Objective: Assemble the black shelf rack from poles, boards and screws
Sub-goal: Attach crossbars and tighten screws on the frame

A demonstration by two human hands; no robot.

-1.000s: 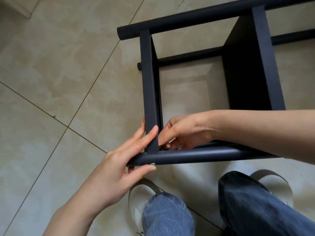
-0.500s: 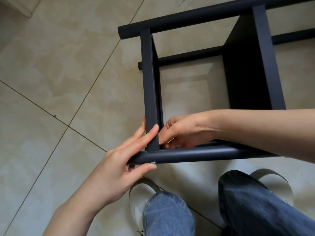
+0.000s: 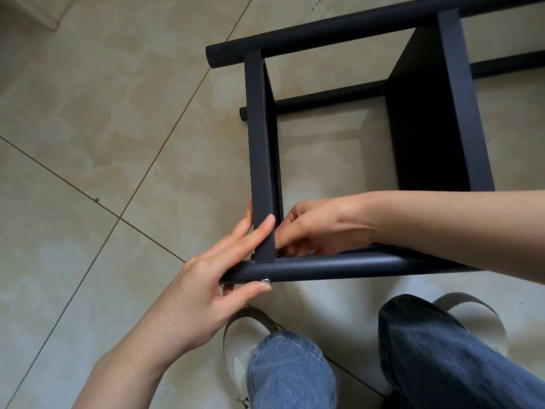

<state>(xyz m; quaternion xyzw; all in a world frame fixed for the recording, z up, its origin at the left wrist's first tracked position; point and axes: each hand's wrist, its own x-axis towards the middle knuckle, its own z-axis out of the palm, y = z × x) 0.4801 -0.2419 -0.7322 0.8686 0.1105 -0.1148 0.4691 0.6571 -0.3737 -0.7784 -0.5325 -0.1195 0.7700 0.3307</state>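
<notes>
The left hand [image 3: 203, 290] has its fingers stretched out and a little apart, laid against the lower end of a flat matte-black board [image 3: 261, 160] that stands on edge. Its thumb tip presses on a small silver screw head [image 3: 266, 280] on the near side of a round black metal pole [image 3: 339, 266], close to the pole's left end. The right hand [image 3: 321, 228] reaches in from the right of the frame behind that board, fingers curled at the corner where board meets pole; whether they pinch anything cannot be told.

The black shelf rack [image 3: 424, 119] lies on its side across the centre and upper right of the frame, on beige floor tiles [image 3: 88, 113]. Blue-jeaned legs [image 3: 292, 373] and white shoes [image 3: 240, 376] fill the lower right.
</notes>
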